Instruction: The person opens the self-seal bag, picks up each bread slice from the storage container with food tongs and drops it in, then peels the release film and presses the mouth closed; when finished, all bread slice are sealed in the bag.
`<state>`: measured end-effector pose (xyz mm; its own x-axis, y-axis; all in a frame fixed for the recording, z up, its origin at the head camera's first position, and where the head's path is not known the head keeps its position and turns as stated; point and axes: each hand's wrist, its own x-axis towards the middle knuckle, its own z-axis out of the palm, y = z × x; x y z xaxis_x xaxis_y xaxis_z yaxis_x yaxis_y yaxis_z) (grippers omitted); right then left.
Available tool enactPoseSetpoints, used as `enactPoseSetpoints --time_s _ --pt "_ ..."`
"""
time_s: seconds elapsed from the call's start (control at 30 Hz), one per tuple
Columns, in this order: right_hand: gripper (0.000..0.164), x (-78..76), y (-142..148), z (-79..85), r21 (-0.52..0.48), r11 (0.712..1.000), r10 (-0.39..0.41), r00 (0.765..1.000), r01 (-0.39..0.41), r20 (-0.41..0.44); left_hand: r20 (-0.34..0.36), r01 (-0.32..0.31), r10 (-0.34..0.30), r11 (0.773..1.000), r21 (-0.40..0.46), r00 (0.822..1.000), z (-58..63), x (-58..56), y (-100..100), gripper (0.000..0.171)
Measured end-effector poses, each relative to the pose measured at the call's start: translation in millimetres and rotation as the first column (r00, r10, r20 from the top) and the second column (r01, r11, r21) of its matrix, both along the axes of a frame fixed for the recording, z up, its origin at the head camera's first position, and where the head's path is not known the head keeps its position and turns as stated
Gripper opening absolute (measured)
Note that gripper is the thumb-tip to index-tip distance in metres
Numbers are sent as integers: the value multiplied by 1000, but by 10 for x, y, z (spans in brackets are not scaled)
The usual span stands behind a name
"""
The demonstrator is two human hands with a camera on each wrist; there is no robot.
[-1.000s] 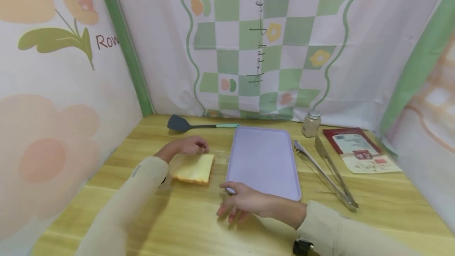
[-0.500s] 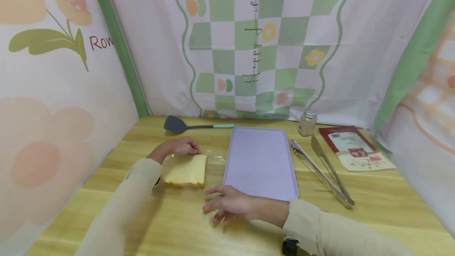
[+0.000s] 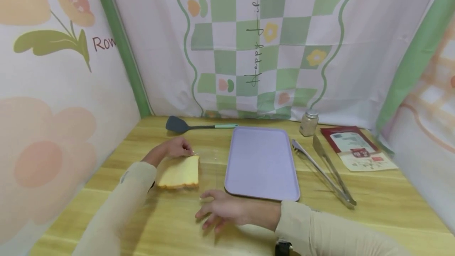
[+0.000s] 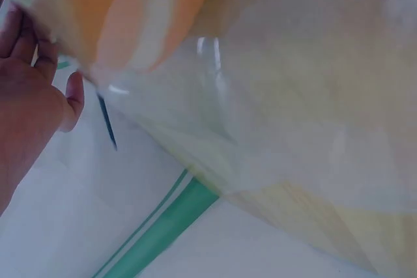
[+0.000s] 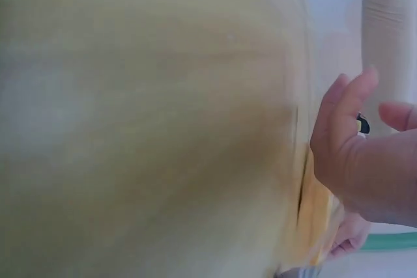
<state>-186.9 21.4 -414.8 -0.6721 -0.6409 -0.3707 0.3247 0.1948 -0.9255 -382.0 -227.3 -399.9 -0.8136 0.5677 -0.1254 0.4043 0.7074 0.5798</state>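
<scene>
A slice of bread (image 3: pixel 179 173) with a browned crust lies left of the tray, with shiny clear plastic film (image 4: pixel 212 63) about it. My left hand (image 3: pixel 179 147) pinches the film at the bread's far edge, fingers curled down. In the left wrist view the bread's orange crust (image 4: pixel 153 17) shows close up beside that hand. My right hand (image 3: pixel 227 208) hovers over the table in front of the tray's near left corner, its fingers spread and nothing in them. The right wrist view shows it with the bread (image 5: pixel 314 206) beyond.
A lilac tray (image 3: pixel 262 163) lies mid-table. Behind it to the left is a dark spatula (image 3: pixel 177 125) with a mint handle. On the right are metal tongs (image 3: pixel 323 173), a lidded glass jar (image 3: pixel 309 123) and a red-and-cream packet (image 3: pixel 359 149). Curtains enclose the table.
My left hand has drawn the bread and its film leftward, away from the tray. My right hand has moved left and a little nearer, off the tray's corner.
</scene>
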Motion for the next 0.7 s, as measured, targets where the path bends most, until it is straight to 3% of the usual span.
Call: enactPoseSetpoints --time_s 0.2,0.43,0.7 --pt "88 60 -10 -51 45 998 -49 999 49 -3 -74 -23 26 999 40 997 -78 17 -22 12" --pt "88 57 14 -84 47 995 -88 996 89 -13 -107 -22 24 1000 19 994 -93 9 -11 12" --pt "86 50 52 -113 14 1000 16 1000 -17 10 -100 34 -44 994 -103 994 -51 -33 59 12"
